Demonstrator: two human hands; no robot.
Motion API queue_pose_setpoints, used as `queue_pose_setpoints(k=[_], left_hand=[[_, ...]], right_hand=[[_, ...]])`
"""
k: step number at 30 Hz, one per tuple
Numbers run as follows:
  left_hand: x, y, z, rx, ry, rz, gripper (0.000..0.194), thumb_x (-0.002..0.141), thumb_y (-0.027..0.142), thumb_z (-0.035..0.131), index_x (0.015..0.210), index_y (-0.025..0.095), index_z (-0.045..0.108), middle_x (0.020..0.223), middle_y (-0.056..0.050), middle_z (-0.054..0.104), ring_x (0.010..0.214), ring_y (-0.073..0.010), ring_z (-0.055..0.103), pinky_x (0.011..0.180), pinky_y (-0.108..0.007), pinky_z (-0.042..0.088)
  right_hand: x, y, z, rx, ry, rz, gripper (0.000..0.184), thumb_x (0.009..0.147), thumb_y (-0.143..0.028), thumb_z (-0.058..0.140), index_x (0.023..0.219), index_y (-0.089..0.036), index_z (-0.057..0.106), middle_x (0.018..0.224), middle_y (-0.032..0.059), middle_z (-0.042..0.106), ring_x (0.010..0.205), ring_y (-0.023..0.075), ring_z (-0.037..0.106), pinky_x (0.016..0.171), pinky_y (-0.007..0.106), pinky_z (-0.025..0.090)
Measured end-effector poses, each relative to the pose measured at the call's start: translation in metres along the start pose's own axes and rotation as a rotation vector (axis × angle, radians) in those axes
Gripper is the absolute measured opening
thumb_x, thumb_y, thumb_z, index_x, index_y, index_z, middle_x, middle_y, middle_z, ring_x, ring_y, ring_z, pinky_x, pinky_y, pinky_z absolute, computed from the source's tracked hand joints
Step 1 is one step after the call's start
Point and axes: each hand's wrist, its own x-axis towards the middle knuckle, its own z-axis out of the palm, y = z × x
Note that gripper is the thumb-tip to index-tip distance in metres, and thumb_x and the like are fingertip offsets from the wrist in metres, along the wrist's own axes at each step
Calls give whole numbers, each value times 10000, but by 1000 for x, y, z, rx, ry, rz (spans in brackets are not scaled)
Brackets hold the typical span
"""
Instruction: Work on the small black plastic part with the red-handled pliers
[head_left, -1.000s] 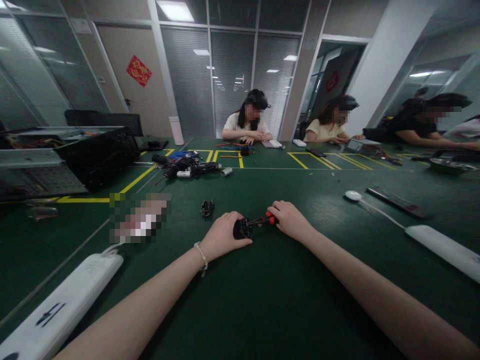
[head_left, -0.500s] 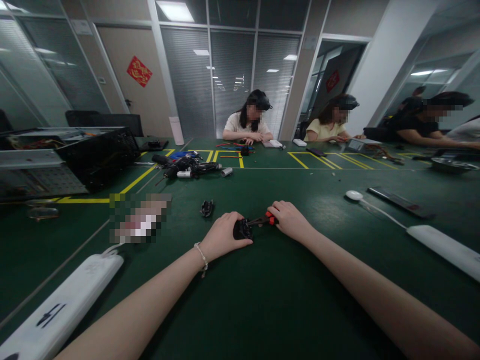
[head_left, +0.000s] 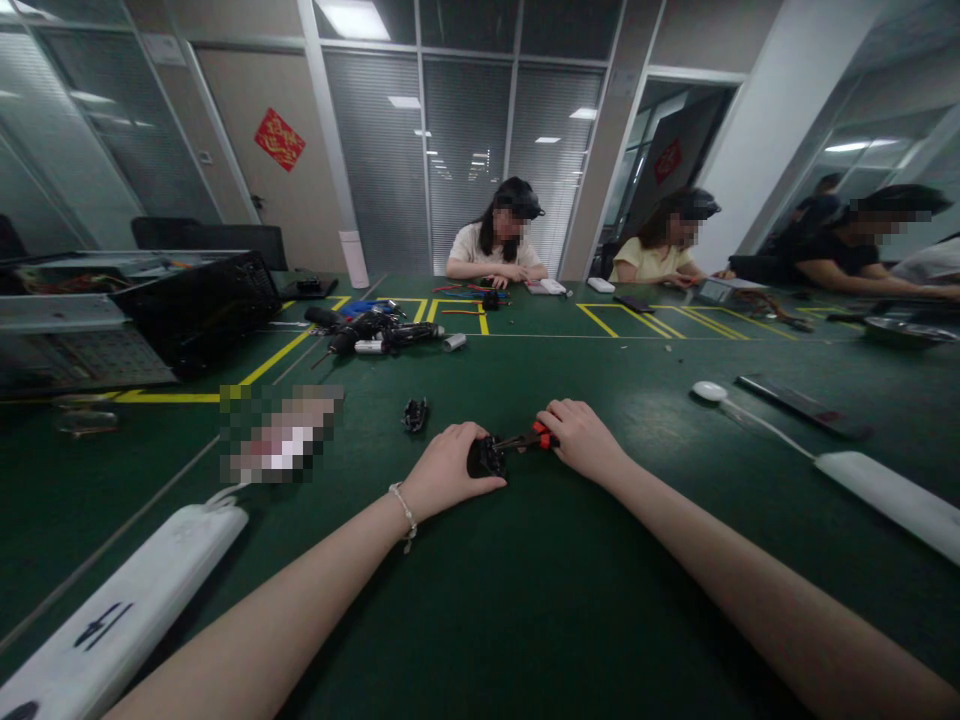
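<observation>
On the left of the green table (head_left: pixel 525 600) sits a black and grey computer case (head_left: pixel 214 310), its top open on coloured wires. Nearer, a long white box (head_left: pixel 127 610) with black marks on it lies slantwise, its cord running up to a pixelated item. Toward the far side a pale bottle (head_left: pixel 355 260) stands upright, and in front of it is a heap of dark cables and tools (head_left: pixel 375 335). A small black piece (head_left: pixel 414 414) lies alone, just beyond the left hand (head_left: pixel 442 465). That hand, with a bracelet (head_left: pixel 405 515) at its wrist, is closed around a black part (head_left: pixel 486 462) in the middle of the table, thumb on the near side and fingers on the far side. From the right, the thin nose of the red-handled pliers (head_left: pixel 541 437) reaches the part; whether its tips pinch anything is too small to tell. The right hand (head_left: pixel 576 435) grips the pliers by the handles. Across the table, a person (head_left: pixel 491 245) in a pale top bends over wires. Farther right lie a white rounded object (head_left: pixel 707 391) on a cord, a dark flat slab (head_left: pixel 802 405) and a second white box (head_left: pixel 892 500).
</observation>
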Motion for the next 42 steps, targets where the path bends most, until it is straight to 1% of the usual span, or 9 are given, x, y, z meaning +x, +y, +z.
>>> queue_pose_setpoints(k=[6,13,22,28,33,42], left_hand=[[0,0,-1,0,-1,-1,535,615,525,618,1020,206,474,1002,-58,538,929,-245,508,785,-374,412],[0,-1,0,-5,-4,-3,534,617,532,615,1016,207,471,1007,-55,535,936,-243,501,786,-372,415],[0,2,-3,-10,-30,-20,542,624,543,601,1025,204,469,1016,-61,531,936,-246,502,779,-375,416],[-1,2,-2,-1,-24,-24,539,619,544,606,1016,205,469,1002,-53,530,921,-240,506,771,-366,420],[0,3,-2,10,-1,3,521,623,517,620,1007,199,467,986,-55,534,916,-238,504,785,-366,409],[0,4,-4,2,-19,-16,531,624,528,614,1018,202,471,999,-59,531,924,-243,504,780,-370,414]], right_hand=[[0,-1,1,-1,1,1,335,633,-106,531,966,-144,524,938,95,521,847,213,441,746,317,322],[0,-1,1,-3,-32,21,319,632,-116,542,949,-149,530,922,87,519,833,204,444,734,307,330],[-1,1,0,28,-19,-3,342,639,-98,532,976,-153,524,931,90,521,830,203,454,738,316,342],[0,0,0,8,-23,2,340,622,-100,554,958,-147,532,923,90,525,832,207,450,731,315,338],[0,-1,0,6,-29,5,316,630,-99,540,942,-147,536,910,86,526,817,201,450,714,305,337],[-1,0,0,21,-16,-8,348,622,-98,555,964,-154,526,920,85,526,827,200,456,726,310,341]])
